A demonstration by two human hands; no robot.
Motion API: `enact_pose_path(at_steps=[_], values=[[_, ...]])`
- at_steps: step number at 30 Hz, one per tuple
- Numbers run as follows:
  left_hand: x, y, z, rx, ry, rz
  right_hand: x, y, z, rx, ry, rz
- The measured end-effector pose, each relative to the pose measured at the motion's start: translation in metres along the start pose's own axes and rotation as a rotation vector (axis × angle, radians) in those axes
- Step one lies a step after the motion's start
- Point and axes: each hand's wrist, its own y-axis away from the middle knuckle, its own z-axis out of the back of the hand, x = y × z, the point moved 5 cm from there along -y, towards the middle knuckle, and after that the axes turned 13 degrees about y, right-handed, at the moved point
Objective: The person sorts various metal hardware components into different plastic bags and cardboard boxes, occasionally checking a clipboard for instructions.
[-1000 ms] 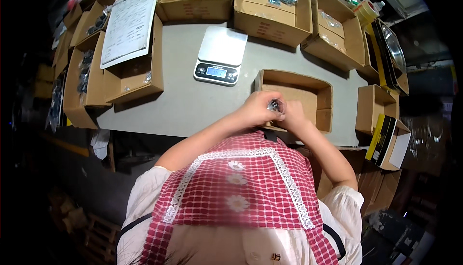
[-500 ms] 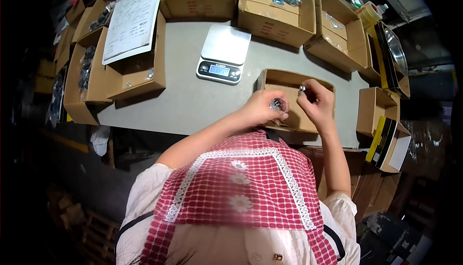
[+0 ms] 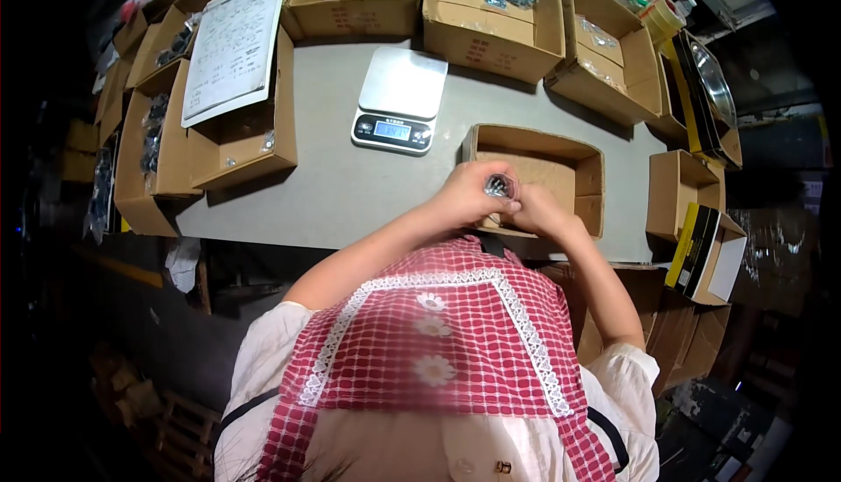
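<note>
In my left hand [image 3: 473,194] I grip a small clear plastic bag [image 3: 500,184], its open mouth facing up with several small shiny metal pieces inside. The fingers curl around the bag over the near left part of an open cardboard box [image 3: 589,186]. Against the bag's right side rests my right hand [image 3: 540,210], its fingers bent together beside my left fingertips. What those fingers pinch, if anything, is hidden.
A white digital scale [image 3: 401,88] lies left of the box. Along the back stand cardboard boxes, one [image 3: 495,48] holding bagged metal parts. A written sheet [image 3: 235,48] covers part of a box at left. Smaller boxes [image 3: 683,184] sit at the right edge.
My right hand has come down and left from over the box, where it pinched a small shiny metal piece, to my left hand. That piece no longer shows in its fingers.
</note>
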Motion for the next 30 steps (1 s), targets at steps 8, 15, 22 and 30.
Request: enact_pose_path(at_steps=[8, 15, 22, 30], values=[[-0.007, 0.001, 0.011, -0.013, 0.409, -0.009, 0.008, -0.026, 0.002, -0.117, -0.099, -0.043], [-0.008, 0.001, 0.009, -0.013, 0.445, 0.007, -0.003, -0.029, 0.016, -0.327, -0.052, -0.073], [-0.002, -0.001, 0.006, -0.025, 0.331, -0.018, 0.043, 0.047, 0.121, -0.841, -0.394, 0.292], [-0.004, 0.0, 0.007, 0.005, 0.326, 0.0, 0.006, 0.021, 0.095, -0.422, -0.023, 0.052]])
